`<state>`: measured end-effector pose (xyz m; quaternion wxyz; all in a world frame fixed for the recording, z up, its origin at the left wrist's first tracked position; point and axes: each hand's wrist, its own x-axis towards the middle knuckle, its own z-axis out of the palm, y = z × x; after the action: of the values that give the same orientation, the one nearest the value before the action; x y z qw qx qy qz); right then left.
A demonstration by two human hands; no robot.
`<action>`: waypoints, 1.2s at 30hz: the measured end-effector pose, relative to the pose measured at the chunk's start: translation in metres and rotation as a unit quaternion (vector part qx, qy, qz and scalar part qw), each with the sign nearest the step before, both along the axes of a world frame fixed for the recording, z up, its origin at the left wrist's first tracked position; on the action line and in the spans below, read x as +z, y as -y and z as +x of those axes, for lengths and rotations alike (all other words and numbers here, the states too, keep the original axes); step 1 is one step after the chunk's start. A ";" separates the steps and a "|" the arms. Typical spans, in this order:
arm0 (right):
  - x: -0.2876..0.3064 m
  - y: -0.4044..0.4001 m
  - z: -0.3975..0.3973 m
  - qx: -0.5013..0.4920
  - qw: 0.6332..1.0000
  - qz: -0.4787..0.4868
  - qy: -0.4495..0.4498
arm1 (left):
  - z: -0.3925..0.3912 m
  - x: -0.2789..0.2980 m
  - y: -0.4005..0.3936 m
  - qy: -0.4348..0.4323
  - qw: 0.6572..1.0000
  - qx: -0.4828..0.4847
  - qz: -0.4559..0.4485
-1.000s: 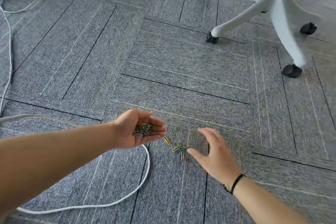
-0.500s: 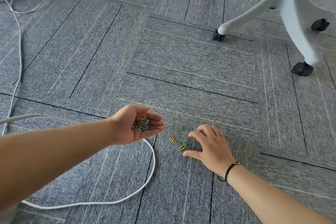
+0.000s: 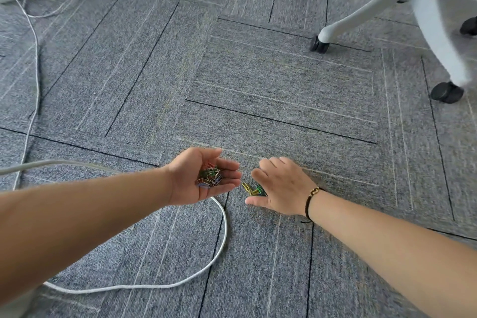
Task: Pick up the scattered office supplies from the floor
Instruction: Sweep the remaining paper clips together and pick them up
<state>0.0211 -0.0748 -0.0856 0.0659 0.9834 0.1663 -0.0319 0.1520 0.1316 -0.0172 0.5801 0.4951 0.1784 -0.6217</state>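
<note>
Paper clips (image 3: 252,189) on the grey carpet floor (image 3: 271,100), just beside the right hand (image 3: 281,186), whose fingers curl over them; actual grip cannot be told. Left hand (image 3: 196,178), palm up and cupped, carries collected clips (image 3: 210,177). Clips probably light, stiff and slippery; best pinched singly at an edge.

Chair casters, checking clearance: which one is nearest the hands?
The caster at the tip of the white leg pointing toward the carpet's middle; the others sit farther back or right.
</note>
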 end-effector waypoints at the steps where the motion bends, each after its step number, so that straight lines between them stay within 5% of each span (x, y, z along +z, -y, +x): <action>1: 0.001 -0.001 0.002 0.003 1.000 0.000 0.008 | 0.000 0.000 -0.001 -0.002 1.000 0.002 0.000; 11: 0.000 -0.012 0.014 0.010 0.999 0.000 -0.035 | -0.002 -0.002 0.005 -0.012 1.000 0.015 0.010; 21: 0.003 -0.019 0.001 -0.099 0.992 0.047 -0.069 | -0.001 -0.001 -0.002 -0.005 1.000 0.010 0.005; 24: 0.011 -0.014 -0.004 -0.167 0.965 0.180 -0.095 | -0.002 0.000 -0.004 -0.010 1.000 0.015 0.016; 28: 0.047 -0.034 0.009 -0.178 0.895 0.408 -0.023 | -0.006 0.002 -0.001 -0.022 0.999 0.008 0.024; 36: 0.077 -0.048 0.023 -0.142 0.866 0.473 0.080 | -0.011 0.014 0.006 -0.021 0.999 -0.032 0.006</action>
<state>0.0442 -0.0267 -0.0088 -0.3995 0.9087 0.0140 0.1205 0.1412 0.1259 -0.0036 0.5531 0.4909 0.1784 -0.6490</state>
